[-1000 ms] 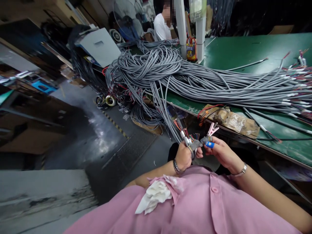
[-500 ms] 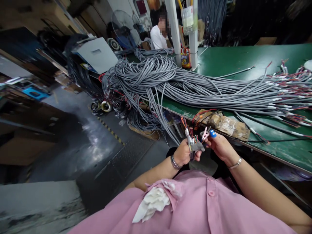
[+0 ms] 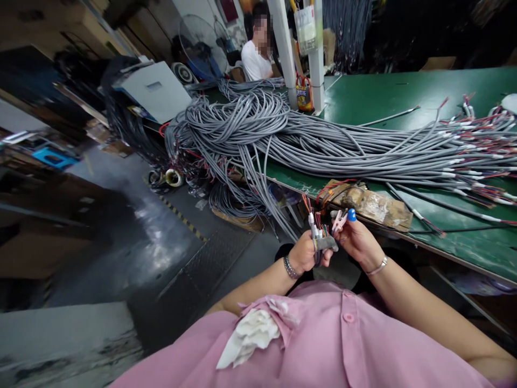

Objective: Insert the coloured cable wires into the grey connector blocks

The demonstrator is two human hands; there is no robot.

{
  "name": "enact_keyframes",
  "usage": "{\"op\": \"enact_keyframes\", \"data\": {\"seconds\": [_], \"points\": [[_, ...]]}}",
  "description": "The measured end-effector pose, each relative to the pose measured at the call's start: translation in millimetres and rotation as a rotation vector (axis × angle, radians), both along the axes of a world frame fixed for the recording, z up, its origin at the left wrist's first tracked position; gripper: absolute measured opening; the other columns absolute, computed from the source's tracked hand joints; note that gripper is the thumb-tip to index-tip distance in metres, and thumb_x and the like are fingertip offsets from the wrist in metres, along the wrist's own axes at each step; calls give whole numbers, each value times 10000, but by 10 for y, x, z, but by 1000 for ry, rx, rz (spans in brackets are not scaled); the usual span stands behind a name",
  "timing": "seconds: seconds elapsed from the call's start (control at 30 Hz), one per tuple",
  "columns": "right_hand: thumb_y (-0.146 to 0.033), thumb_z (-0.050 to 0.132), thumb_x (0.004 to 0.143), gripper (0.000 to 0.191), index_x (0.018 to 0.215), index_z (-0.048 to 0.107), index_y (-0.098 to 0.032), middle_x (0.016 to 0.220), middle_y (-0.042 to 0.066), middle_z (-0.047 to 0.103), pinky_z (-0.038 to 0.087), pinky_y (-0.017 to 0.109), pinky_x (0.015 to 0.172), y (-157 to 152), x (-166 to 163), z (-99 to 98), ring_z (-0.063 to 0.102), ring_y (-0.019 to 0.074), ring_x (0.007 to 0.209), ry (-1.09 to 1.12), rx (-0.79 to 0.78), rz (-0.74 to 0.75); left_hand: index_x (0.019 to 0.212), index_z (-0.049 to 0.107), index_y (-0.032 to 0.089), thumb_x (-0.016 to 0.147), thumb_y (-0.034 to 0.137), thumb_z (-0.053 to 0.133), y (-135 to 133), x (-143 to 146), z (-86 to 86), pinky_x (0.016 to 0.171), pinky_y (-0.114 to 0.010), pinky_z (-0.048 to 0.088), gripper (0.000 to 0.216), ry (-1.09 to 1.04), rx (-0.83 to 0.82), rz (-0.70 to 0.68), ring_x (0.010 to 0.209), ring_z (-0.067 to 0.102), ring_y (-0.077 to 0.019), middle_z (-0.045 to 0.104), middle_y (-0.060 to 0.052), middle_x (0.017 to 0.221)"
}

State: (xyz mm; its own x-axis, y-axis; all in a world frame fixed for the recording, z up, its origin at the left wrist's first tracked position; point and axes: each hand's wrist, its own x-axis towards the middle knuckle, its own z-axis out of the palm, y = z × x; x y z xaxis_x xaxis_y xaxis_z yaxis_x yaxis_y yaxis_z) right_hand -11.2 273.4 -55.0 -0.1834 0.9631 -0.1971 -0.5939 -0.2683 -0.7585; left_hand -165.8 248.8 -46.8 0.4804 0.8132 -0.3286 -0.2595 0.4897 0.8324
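Observation:
My left hand (image 3: 304,253) is closed around several grey cables (image 3: 312,225), whose white-wrapped ends and bare coloured wires stick up above the fist. A grey covering (image 3: 326,244) is on its thumb, which presses across the cables. Close by on the right, my right hand (image 3: 363,243) pinches a small pink clip (image 3: 339,221) that resembles a clothes peg. A blue cover (image 3: 351,215) sits on the right thumb. The clip is beside the coloured wire ends; I cannot tell whether it touches them.
Long grey cables (image 3: 323,145) lie bundled across the green table (image 3: 363,97), some hanging over its edge. A taped cardboard piece (image 3: 375,205) lies at the near edge. Behind are a white post (image 3: 283,48) and a person in white (image 3: 256,60). A cable coil (image 3: 238,202) is below.
My right hand has shifted slightly left and turned, and the pink clip now points more to the left. My left hand keeps its hold on the cables. The camera view has shifted slightly.

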Motion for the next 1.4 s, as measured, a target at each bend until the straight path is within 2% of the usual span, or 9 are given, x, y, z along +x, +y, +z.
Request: {"op": "enact_keyframes", "data": {"seconds": [0.17,0.4,0.5,0.7,0.87,1.0,1.07,1.2,1.4], "points": [[-616,655,722,421,817,652,-206,689,-3,560,443,240,572,-15,-19,5,469,115,600,24,-29,-27,704,628,91,640,408,757,-12,15,-27,351,-208,394,348,18,-8,-5,340,502,-102,569,-12,467],[-740,471,762,564,845,651,-212,813,35,624,466,272,596,-81,44,12,513,127,611,80,-34,167,783,638,95,646,396,755,-77,-15,-22,346,-217,419,351,-30,28,31,342,506,-109,592,-15,497],[-713,458,792,538,909,661,-228,875,43,635,469,269,606,-119,80,38,519,129,633,64,-33,200,717,631,93,647,432,752,-165,-18,2,357,-227,430,367,3,61,58,347,517,-116,586,-21,482],[-451,601,837,258,884,665,-206,740,11,578,446,243,599,-171,75,55,496,115,637,31,23,96,685,632,94,665,452,739,-259,45,93,367,-226,426,374,13,116,187,358,518,-111,579,-15,480],[-488,563,858,319,851,664,-185,718,18,560,430,254,577,-171,61,30,480,119,621,-8,56,61,694,643,87,621,460,763,-209,76,152,370,-231,430,399,-1,108,216,358,512,-108,574,-9,480],[-536,531,863,378,811,673,-190,697,23,570,422,254,598,-166,54,-32,479,125,626,-228,156,-94,695,644,85,626,454,759,-182,77,140,363,-227,421,393,-17,108,232,363,510,-106,578,-13,490],[-558,521,858,404,809,680,-190,700,27,578,422,250,594,-151,41,-54,487,127,632,-269,175,-114,701,642,85,637,460,750,-173,80,117,358,-220,412,396,-11,104,236,366,514,-105,584,-16,498],[-597,534,831,443,891,694,-189,730,28,590,444,249,578,-97,-8,-50,506,127,637,-18,58,13,667,616,93,635,462,751,-157,94,74,367,-224,429,394,5,96,256,364,512,-104,579,-14,490],[-502,684,765,329,815,700,-177,727,12,616,450,222,579,-57,-67,0,507,102,622,104,1,-91,651,597,94,667,440,736,-150,103,46,360,-214,421,373,8,93,257,361,507,-98,585,-17,503]]}}
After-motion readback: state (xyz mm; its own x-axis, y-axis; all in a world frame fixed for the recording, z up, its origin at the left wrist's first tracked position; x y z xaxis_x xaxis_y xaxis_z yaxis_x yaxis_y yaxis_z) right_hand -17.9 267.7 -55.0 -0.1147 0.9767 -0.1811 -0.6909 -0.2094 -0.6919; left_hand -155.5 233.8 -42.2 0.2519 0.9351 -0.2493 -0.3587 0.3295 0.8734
